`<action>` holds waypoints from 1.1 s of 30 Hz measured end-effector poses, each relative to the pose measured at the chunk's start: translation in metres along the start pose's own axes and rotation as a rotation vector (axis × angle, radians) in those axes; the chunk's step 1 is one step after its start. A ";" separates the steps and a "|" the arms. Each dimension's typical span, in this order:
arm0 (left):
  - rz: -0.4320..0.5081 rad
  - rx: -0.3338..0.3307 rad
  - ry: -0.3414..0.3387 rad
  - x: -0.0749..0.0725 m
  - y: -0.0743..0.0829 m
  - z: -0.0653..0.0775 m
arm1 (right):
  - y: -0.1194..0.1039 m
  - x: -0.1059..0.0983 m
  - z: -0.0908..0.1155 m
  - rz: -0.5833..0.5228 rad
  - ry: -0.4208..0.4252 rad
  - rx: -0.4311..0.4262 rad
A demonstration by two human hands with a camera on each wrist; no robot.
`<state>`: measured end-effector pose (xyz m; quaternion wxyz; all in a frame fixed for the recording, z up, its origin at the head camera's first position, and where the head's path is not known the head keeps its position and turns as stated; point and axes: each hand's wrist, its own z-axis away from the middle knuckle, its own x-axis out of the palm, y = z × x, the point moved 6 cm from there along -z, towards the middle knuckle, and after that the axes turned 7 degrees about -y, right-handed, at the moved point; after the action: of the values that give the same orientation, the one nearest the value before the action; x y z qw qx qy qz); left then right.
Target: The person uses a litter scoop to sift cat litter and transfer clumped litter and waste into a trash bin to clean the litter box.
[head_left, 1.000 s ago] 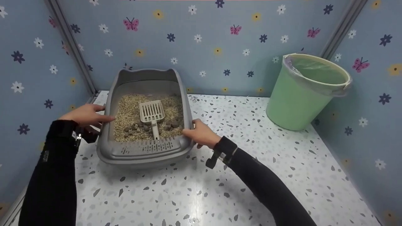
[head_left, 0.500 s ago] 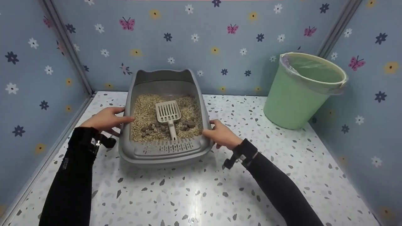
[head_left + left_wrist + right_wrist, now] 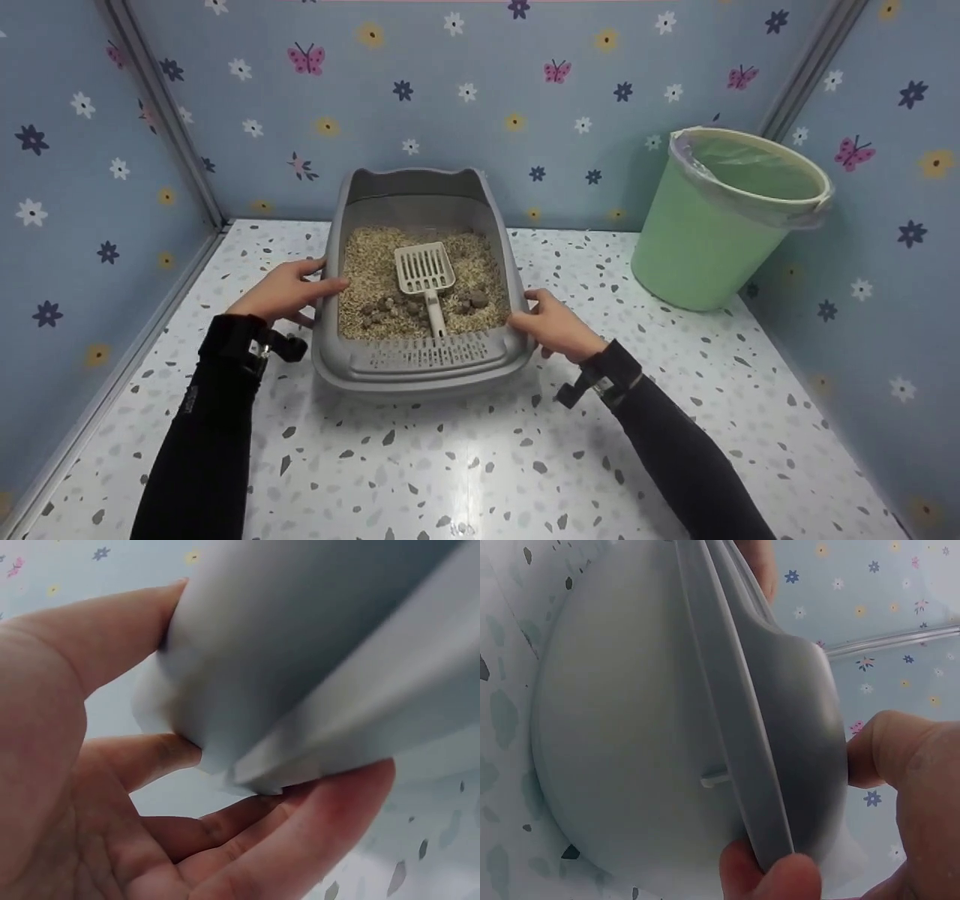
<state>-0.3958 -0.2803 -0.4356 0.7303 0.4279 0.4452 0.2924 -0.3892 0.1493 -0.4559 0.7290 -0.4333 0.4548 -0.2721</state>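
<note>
Between my two hands is a grey litter box [image 3: 420, 381] with a high back wall and a perforated front ledge. Tan pellet litter [image 3: 371, 259] fills it, with several dark clumps [image 3: 396, 306] near the front. A beige slotted scoop [image 3: 425, 268] lies on the litter, handle toward me. My left hand [image 3: 283, 291] grips the left rim, thumb over the top and fingers beneath, as the left wrist view shows. At the right rim my right hand [image 3: 559, 327] pinches the edge, its thumb on top and fingertips under the lip in the right wrist view.
A pale green bin [image 3: 712, 232] with a clear liner stands at the back right corner. Flowered blue walls [image 3: 450, 97] enclose the back and both sides. The speckled white floor [image 3: 600, 420] extends in front and to the right of the box.
The litter box has slid to the right along the back wall, with both hands holding its rims throughout. Scoop and litter have travelled with it. The bin has stayed put.
</note>
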 end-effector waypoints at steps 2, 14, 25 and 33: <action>0.005 0.004 0.008 0.004 0.001 -0.002 | 0.003 -0.004 0.002 0.002 0.013 0.000; -0.031 0.054 0.067 0.025 0.001 -0.012 | 0.012 -0.022 0.012 0.013 0.037 -0.019; -0.010 0.096 0.097 0.046 0.007 -0.022 | 0.024 -0.038 0.020 0.005 0.042 -0.031; 0.014 0.102 0.098 0.060 0.013 -0.030 | 0.032 -0.054 0.026 -0.004 0.057 -0.008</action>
<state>-0.3974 -0.2147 -0.4555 0.6828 0.4528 0.4918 0.2949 -0.3891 0.2175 -0.4557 0.7135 -0.4290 0.4757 -0.2838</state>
